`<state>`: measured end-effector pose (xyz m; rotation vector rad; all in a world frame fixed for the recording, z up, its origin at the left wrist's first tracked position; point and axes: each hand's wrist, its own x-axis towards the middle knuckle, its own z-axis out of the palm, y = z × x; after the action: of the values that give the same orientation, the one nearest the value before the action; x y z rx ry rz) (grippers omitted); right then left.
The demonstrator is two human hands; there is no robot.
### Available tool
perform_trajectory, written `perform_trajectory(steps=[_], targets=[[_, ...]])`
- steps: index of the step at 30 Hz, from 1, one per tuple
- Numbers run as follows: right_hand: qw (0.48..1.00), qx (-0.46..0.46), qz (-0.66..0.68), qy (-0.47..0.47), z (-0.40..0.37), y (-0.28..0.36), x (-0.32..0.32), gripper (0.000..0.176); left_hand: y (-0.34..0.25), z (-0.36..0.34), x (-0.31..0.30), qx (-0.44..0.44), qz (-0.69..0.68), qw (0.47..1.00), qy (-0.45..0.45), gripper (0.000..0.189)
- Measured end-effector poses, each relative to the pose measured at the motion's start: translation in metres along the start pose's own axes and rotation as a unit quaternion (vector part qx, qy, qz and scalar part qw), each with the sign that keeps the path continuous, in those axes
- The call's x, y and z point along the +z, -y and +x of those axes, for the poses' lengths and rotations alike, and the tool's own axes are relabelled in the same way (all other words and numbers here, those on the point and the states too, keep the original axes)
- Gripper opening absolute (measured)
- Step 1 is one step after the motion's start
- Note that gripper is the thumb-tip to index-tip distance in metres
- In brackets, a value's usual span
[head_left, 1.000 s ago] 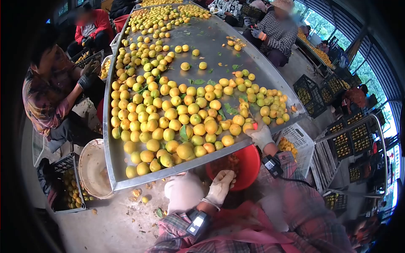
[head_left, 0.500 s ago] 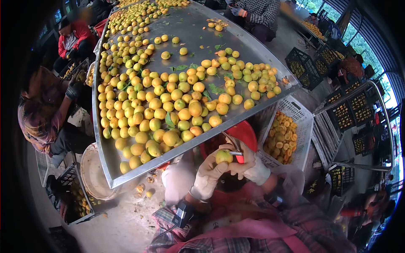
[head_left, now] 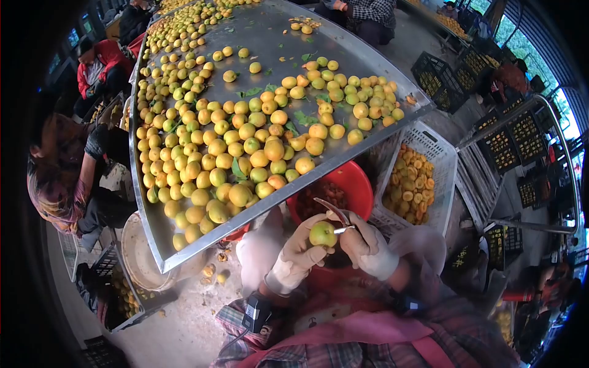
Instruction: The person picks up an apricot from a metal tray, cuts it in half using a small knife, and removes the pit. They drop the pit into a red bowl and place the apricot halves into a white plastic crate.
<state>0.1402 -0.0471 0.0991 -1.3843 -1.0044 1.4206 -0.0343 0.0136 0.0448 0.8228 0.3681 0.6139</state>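
My left hand (head_left: 300, 253), in a pale glove, grips a greenish-yellow apricot (head_left: 322, 233) with fingers and thumb. My right hand (head_left: 368, 247), gloved too, is closed around a metal hand tool (head_left: 332, 209) with a curved arm and a short silver tip. That tip touches the apricot's right side; the tool's exact kind is partly hidden by my fingers. Just beyond my hands stands a red basin (head_left: 362, 190) with dark reddish-brown pieces inside. Many whole apricots (head_left: 245, 162) lie on the metal table (head_left: 264, 43) ahead.
Right of the basin stands a white crate (head_left: 443, 178) of opened apricot halves (head_left: 410, 184). A whitish tub (head_left: 136, 248) and a crate (head_left: 126, 294) are at the left. People sit around the table. Black crates (head_left: 438, 83) and a metal rail (head_left: 567, 165) stand to the right.
The curved arm of the tool has swung out to the left, above the apricot. My right hand has shifted slightly right and down. The view has moved a little.
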Motion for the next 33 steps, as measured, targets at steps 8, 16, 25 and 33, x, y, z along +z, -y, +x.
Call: perform_trajectory(steps=[8,16,25,33], targets=[[0.924,-0.264,-0.275,-0.029,0.009,-0.032,-0.004,0.037,0.003,0.008,0.001,-0.012,0.062,0.998,0.008,0.097],[0.918,-0.184,-0.346,-0.059,0.006,-0.016,0.008,0.038,0.014,0.0,-0.014,0.005,0.071,0.997,0.032,0.066],[0.895,-0.179,-0.405,-0.054,0.005,-0.027,0.012,0.042,0.023,-0.01,-0.017,0.019,0.098,0.995,0.012,0.073],[0.874,-0.163,-0.456,-0.046,0.004,-0.038,0.014,0.043,0.025,-0.015,-0.015,0.045,0.167,0.985,-0.013,0.064]])
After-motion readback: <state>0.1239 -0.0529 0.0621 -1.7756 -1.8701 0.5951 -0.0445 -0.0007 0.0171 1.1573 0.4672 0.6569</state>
